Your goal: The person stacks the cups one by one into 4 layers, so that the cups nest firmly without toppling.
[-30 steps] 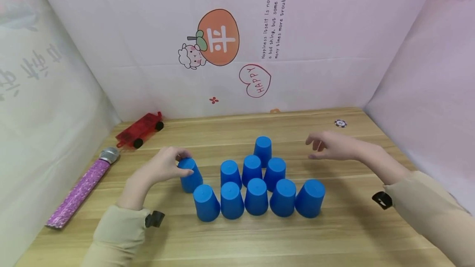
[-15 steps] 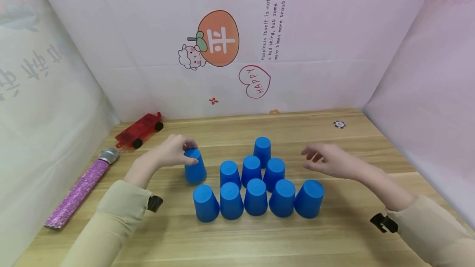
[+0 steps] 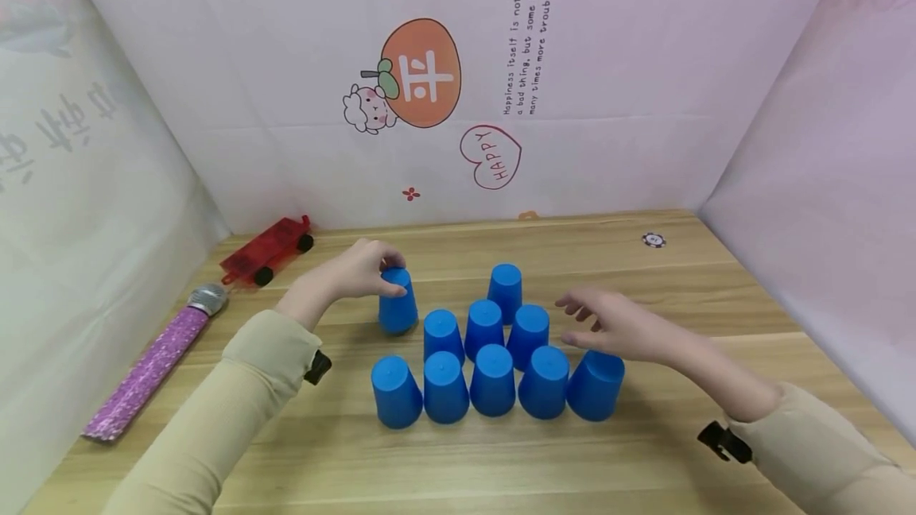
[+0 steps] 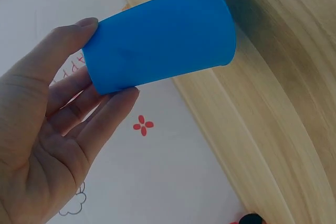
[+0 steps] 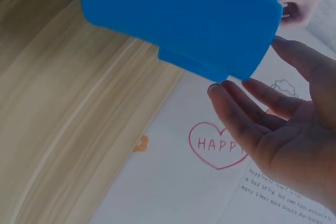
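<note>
My left hand (image 3: 361, 269) pinches a blue cup (image 3: 397, 304) near its narrow end, thumb on one side and fingers on the other. The cup is upside down, its wide rim close over the table, behind and left of the other cups; in the left wrist view this held cup (image 4: 163, 38) is seen from the side. My right hand (image 3: 611, 326) hovers over the right end of the cups with loosely bent fingers, holding nothing. It overlaps the top of the rightmost front cup (image 3: 595, 392). In the right wrist view, the fingertips (image 5: 216, 90) appear right at a blue cup (image 5: 184, 14).
Several upside-down blue cups form a front row (image 3: 494, 381); three more (image 3: 485, 328) stand behind it, and a single cup (image 3: 506, 292) farther back. A microphone (image 3: 161, 360) and red toy car (image 3: 266, 251) lie left, a poker chip (image 3: 654, 240) back right. Printed cloth walls surround the table.
My left hand has carried its cup back and to the right, from beside the front row to behind it. My right hand has moved left and slightly nearer, toward the cups.
</note>
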Demonstrator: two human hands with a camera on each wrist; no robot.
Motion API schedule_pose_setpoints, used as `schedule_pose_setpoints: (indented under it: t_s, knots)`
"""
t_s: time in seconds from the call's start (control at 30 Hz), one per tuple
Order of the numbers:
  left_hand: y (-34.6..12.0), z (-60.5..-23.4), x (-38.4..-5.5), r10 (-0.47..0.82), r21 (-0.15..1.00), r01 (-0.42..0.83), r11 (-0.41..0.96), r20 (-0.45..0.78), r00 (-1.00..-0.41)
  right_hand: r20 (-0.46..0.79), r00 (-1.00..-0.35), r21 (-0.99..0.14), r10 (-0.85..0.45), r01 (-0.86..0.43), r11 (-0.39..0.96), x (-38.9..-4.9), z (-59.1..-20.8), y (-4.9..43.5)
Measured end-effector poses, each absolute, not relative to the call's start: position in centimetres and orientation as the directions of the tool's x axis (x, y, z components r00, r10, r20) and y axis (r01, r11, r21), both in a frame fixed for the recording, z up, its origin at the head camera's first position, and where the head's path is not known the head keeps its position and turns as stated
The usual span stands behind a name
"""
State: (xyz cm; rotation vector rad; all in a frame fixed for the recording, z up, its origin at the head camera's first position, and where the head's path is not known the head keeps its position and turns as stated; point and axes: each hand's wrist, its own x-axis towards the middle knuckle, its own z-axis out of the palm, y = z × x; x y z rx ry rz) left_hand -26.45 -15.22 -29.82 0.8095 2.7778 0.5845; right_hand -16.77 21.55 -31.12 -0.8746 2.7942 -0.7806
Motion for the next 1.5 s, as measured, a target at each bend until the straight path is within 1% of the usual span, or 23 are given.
schedule_pose_setpoints:
  t_s: [0.13, 0.37, 0.57, 0.73, 1.07, 1.23, 1.5]
  knots:
    - [-13.8, -30.1, -27.3, 0.558, 0.427, 0.477, 0.768, -0.08, -0.826, 0.041, -0.823, -0.485, -0.567, -0.513, 0.708, -16.9, -31.3, 20.6]
    - [-11.1, -30.6, -27.9, 0.61, 0.398, 0.539, 0.742, -0.068, -0.79, 0.016, -0.822, -0.477, -0.57, -0.507, 0.718, -17.5, -31.6, 19.0]
    - [-9.6, -30.9, -28.2, 0.62, 0.392, 0.558, 0.732, -0.043, -0.783, 0.016, -0.819, -0.479, -0.574, -0.51, 0.714, -17.9, -31.7, 18.6]
    - [-8.7, -30.9, -28.2, 0.615, 0.408, 0.545, 0.733, -0.053, -0.787, 0.031, -0.811, -0.493, -0.584, -0.521, 0.697, -18.6, -31.9, 18.3]
    - [-7.5, -31.2, -28.1, 0.63, 0.405, 0.558, 0.725, -0.06, -0.774, 0.029, -0.806, -0.497, -0.591, -0.525, 0.691, -19.1, -31.8, 17.6]
    - [-7.1, -31.5, -28.2, 0.632, 0.405, 0.56, 0.722, -0.06, -0.772, 0.027, -0.815, -0.478, -0.578, -0.518, 0.709, -19.1, -31.8, 17.4]
    - [-6.7, -31.6, -28.0, 0.64, 0.398, 0.571, 0.719, -0.057, -0.766, 0.023, -0.822, -0.485, -0.568, -0.506, 0.713, -19.0, -32.0, 17.2]
